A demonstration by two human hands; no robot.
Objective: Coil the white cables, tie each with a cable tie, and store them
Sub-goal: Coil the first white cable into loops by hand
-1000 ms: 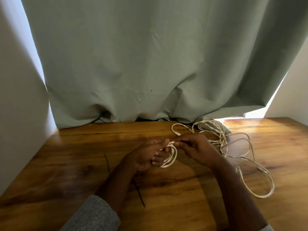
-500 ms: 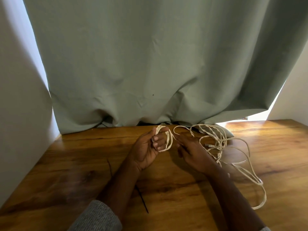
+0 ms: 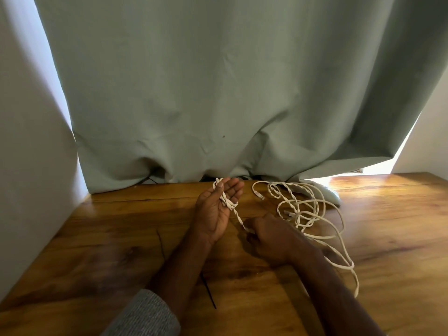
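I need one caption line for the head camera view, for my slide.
Left hand holds white cable loops; right hand pulls a strand taut above the wooden table.

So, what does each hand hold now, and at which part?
The left hand holds the thin white cable's started loops, wound round its fingers. The right hand pinches the same cable's strand just below them.
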